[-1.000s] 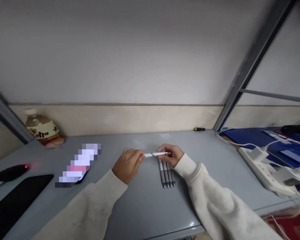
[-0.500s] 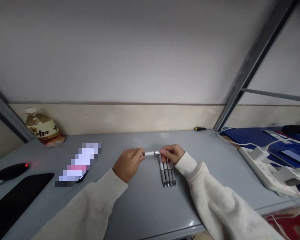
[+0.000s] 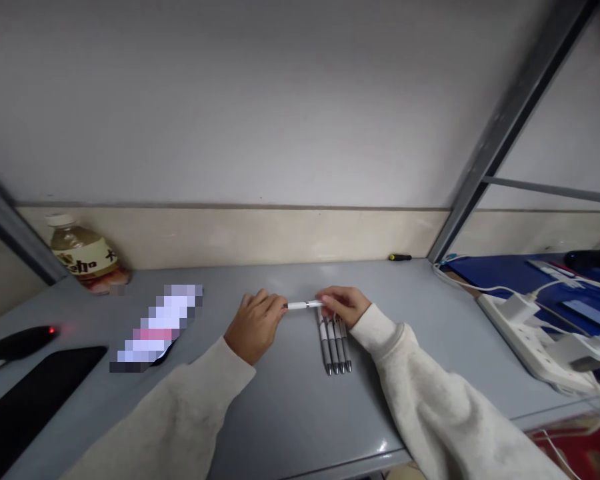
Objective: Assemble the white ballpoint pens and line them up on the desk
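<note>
Both of my hands hold one white pen [image 3: 303, 305] level above the grey table [image 3: 280, 413]. My left hand [image 3: 255, 325] pinches its left end, fingers closed. Gripping the pen's right end is my right hand [image 3: 344, 306], also closed. Just under my right hand, several grey-and-white pens [image 3: 335, 347] lie side by side on the table, tips toward me.
A drink bottle [image 3: 83, 257] lies at the back left. A black mouse [image 3: 17, 341] with a red light and a black pad [image 3: 30, 400] sit at the left. A white power strip [image 3: 540, 340] with plugs and cables is on the right. A small screwdriver [image 3: 399, 257] rests by the wall.
My right hand has slid left along the pen, so less of it shows between my hands. The left hand's fingers have shifted slightly.
</note>
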Motion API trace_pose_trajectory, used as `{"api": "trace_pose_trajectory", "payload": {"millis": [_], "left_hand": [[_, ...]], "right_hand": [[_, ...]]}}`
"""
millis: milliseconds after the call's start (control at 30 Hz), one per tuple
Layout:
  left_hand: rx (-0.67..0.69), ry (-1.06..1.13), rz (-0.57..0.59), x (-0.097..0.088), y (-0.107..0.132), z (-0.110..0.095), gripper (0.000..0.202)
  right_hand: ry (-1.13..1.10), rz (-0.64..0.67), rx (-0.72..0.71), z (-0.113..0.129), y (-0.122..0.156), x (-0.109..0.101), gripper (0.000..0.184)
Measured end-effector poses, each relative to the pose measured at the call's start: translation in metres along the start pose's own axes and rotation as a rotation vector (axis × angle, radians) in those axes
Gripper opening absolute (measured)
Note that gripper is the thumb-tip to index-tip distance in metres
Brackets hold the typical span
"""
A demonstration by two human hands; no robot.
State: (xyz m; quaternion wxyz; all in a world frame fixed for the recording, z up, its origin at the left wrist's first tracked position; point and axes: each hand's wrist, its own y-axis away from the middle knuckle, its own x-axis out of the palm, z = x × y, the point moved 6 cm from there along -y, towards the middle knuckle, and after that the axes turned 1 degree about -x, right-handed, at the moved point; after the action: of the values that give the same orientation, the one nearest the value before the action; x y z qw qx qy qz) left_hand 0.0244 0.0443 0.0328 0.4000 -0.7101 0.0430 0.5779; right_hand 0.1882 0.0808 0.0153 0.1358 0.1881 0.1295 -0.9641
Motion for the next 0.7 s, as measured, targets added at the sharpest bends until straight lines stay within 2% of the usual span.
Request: {"api": "trace_pose_trajectory", "payload": {"millis": [100,200,367,433,533,700], "left_hand": [[-0.007,0.01,0.011,0.0,0.0,0.0,0.032],[-0.005,0.027,0.016,0.001,0.0,-0.001,0.031],[0.001,0.048,0.019,0.002,0.001,-0.001,0.029],[-0.001,0.05,0.017,0.002,0.001,-0.001,0.029],[-0.005,0.063,0.018,0.001,0.001,-0.002,0.031],[-0.015,0.109,0.041,0.001,0.001,-0.002,0.031]], "right_hand": [[0.034,-0.017,-0.026,0.002,0.0,-0.002,0.021],[0.049,-0.07,-0.077,0.007,0.0,-0.006,0.031],[0.03,0.025,-0.008,0.004,0.001,0.001,0.023],[0.049,0.001,-0.043,0.006,0.002,0.0,0.02],[0.066,-0.021,-0.062,0.006,0.002,-0.001,0.024],[0.206,-0.024,-0.111,0.012,0.003,-0.002,0.014]]}}
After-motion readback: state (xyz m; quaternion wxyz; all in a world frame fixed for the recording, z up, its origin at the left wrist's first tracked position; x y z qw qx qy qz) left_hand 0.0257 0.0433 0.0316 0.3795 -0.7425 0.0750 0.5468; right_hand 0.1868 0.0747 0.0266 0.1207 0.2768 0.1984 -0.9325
